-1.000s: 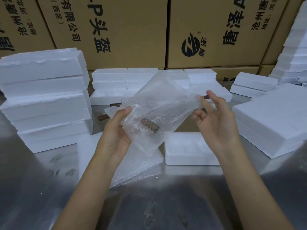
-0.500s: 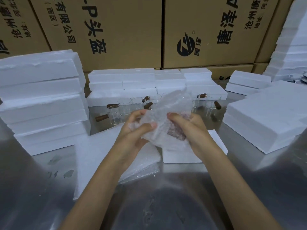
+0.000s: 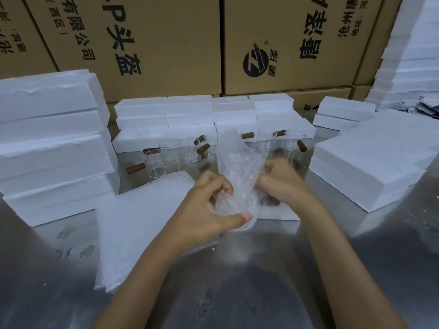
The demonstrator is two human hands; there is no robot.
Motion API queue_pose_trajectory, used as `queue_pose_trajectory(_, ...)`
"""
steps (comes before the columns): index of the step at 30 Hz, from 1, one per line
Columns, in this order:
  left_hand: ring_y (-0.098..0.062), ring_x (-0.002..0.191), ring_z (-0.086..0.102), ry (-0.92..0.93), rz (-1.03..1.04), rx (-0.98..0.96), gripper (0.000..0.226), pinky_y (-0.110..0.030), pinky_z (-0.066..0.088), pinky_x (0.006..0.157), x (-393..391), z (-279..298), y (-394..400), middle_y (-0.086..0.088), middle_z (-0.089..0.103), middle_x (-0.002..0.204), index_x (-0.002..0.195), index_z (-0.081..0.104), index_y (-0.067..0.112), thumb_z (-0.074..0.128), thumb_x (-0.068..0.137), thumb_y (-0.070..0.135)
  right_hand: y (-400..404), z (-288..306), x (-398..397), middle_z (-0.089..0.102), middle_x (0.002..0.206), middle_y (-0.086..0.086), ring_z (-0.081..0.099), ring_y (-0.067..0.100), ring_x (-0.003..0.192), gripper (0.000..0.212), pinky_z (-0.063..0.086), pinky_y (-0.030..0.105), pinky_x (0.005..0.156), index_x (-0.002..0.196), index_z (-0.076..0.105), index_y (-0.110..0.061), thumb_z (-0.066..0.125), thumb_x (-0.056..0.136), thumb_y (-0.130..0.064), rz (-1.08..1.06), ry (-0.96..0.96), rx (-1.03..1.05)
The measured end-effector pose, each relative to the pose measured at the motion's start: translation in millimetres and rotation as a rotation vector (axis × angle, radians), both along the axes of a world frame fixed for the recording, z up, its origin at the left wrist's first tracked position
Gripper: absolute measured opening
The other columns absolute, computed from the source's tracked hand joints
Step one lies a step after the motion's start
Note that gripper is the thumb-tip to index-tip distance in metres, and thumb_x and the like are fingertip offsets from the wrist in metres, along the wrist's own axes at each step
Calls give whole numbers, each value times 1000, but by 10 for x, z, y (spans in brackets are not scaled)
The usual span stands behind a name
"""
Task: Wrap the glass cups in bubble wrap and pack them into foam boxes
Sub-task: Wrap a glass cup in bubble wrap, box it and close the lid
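At the centre of the frame, two bare hands hold a sheet of bubble wrap (image 3: 237, 176) bundled around something with a dark brown part showing through at its lower right. The left hand (image 3: 209, 210) curls its fingers into the wrap's left side, thumb pressed along the bottom edge. The right hand (image 3: 282, 181) clutches the wrap's right side with curled fingers. The wrap's loose top stands up between the hands. Just below the bundle lies a low white foam box (image 3: 280, 213), mostly hidden by the hands. A stack of flat bubble wrap sheets (image 3: 142, 224) lies to the lower left on the shiny metal table (image 3: 249, 281). Behind the hands, across the middle of the frame, stands a row of clear glass cups (image 3: 169, 150) with brown wooden handles, upright and unwrapped. White foam boxes (image 3: 52, 148) are piled at left, centre back and right. Brown cardboard cartons (image 3: 166, 43) with black printing fill the top of the frame.
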State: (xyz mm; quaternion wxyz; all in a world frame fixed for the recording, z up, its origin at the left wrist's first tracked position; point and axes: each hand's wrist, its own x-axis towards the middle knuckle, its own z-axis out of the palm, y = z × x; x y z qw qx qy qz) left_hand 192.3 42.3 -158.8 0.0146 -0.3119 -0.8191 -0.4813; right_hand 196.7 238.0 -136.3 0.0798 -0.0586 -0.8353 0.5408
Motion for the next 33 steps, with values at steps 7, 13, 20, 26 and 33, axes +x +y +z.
queue_pose_trajectory(7, -2, 100, 37, 273, 225, -213, 38, -20, 27, 87, -95, -207, 61, 21, 48, 105, 84, 53, 34, 80, 69, 55, -53, -62, -55, 41, 58, 12, 36, 6, 56, 27, 34, 25, 53, 65, 57, 4, 68, 84, -12, -42, 154, 117)
queue_pose_trajectory(13, 1, 108, 47, 247, 166, -164, 49, -24, 29, 98, -93, -243, 98, 21, 60, 102, 84, 72, 30, 49, 84, 74, 7, -112, -70, 54, 51, 7, 47, 1, 38, 19, 32, 10, 39, 67, 65, -1, 71, 77, -16, -91, 145, 307)
queue_pose_trajectory(20, -4, 88, 59, 59, 273, 69, 31, -11, 42, 74, -48, -224, 195, 14, 62, 89, 92, 53, 34, 79, 78, 25, -65, -88, -59, 58, 76, -3, 50, 15, 64, 25, 43, 31, 57, 92, 53, -25, 71, 78, -15, 0, 165, 379)
queue_pose_trajectory(26, 0, 99, 56, 139, 305, 170, 50, -9, 41, 76, -107, -222, 176, 21, 59, 103, 106, 54, 32, 74, 74, 0, -375, -119, -14, 54, 78, -3, 47, 18, 73, 22, 42, 34, 64, 77, 60, -27, 57, 75, -5, 85, 284, 548)
queue_pose_trajectory(33, -12, 93, 53, 396, 172, -70, 13, -34, 43, 85, -78, -206, 200, 11, 66, 92, 82, 70, 12, 60, 82, 4, -117, -82, 52, 59, 85, -12, 50, 2, 92, 29, 36, 24, 72, 51, 65, -28, 59, 75, -43, 104, 99, 367)
